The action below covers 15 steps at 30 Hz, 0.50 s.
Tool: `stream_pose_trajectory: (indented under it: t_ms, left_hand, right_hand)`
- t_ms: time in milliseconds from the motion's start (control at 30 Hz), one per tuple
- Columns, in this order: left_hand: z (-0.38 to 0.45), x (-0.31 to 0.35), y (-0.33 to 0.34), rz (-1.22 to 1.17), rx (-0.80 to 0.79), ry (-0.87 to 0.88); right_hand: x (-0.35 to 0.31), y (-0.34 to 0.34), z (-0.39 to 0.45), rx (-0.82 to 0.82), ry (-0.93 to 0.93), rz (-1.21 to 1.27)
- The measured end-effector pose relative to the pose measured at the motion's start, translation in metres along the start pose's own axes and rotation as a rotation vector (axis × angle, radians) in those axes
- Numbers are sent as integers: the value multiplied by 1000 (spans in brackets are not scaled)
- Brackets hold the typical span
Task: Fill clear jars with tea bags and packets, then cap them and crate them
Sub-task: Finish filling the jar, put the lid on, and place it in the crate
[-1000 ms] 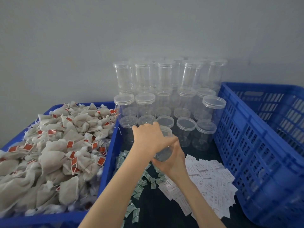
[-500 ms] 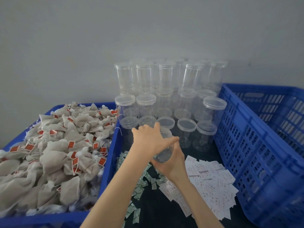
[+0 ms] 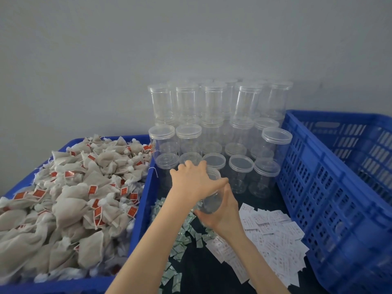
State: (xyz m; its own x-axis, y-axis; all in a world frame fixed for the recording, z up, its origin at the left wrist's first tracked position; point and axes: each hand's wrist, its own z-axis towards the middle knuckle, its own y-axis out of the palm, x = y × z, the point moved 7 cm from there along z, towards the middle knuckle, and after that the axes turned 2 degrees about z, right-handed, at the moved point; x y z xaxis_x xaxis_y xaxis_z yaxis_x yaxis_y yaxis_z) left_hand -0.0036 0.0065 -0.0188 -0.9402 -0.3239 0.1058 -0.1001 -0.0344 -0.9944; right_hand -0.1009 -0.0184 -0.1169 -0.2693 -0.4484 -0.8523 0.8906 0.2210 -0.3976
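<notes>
While tilted toward the camera, jar (image 3: 210, 200) gripped at centre between both hands, above the dark tabletop (image 3: 203, 270). Left hand (image 3: 194, 182) curled over the jar's top and lid end, fingers spread round the rim, thumb pointing right. Right hand (image 3: 222, 211) cupped under the base, fingers wrapped round the lower wall.

Head view, surroundings: stacked capped jars (image 3: 214, 122) behind, against a plain grey wall (image 3: 127, 60). Left crate (image 3: 142, 209) heaped with tea bags (image 3: 70, 194) bearing red tags. Right crate (image 3: 339, 198), blue, latticed. Small greenish packets (image 3: 182, 236) strewn under the left forearm; white slips (image 3: 271, 232) fanned beside the right wrist.

Obscured: jar's lid under the left palm, seating not discernible. Print on slips too small to read. Both crates cut off at frame edges.
</notes>
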Motion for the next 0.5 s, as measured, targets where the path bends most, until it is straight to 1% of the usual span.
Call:
stream_pose_trajectory:
  t_ms: [33, 67, 133, 167, 200, 233, 300, 367, 433, 467, 500]
  left_hand:
    - [0, 1, 2, -21, -17, 32]
    - [-1, 4, 4, -64, -81, 119]
    - [-4, 11, 6, -147, -305, 360]
    - [-7, 12, 2, -148, -379, 463]
    - [-6, 11, -3, -134, -393, 523]
    - [-4, 9, -7, -119, -361, 529]
    - [3, 3, -11, -112, -250, 419]
    - [6, -1, -10, -107, -135, 201]
    - [4, -5, -7, -23, -38, 15]
    - [4, -5, -5, 2, -15, -19]
    - [4, -4, -2, -10, -24, -5]
  right_hand:
    - [0, -1, 0, -4, 0, 2]
    - [0, -3, 0, 1, -6, 18]
    - [-1, -9, -2, 23, -24, 41]
    - [-1, -12, -4, 30, -27, 46]
    - [-2, -14, -6, 33, -30, 46]
    - [-2, -14, -6, 31, -34, 45]
    - [-1, -10, -7, 20, -28, 52]
    - [-1, -6, -5, 20, -12, 45]
    - [-2, -4, -2, 19, -11, 18]
    - [-1, -3, -1, 12, -9, 8]
    - [0, -3, 0, 9, -10, 8]
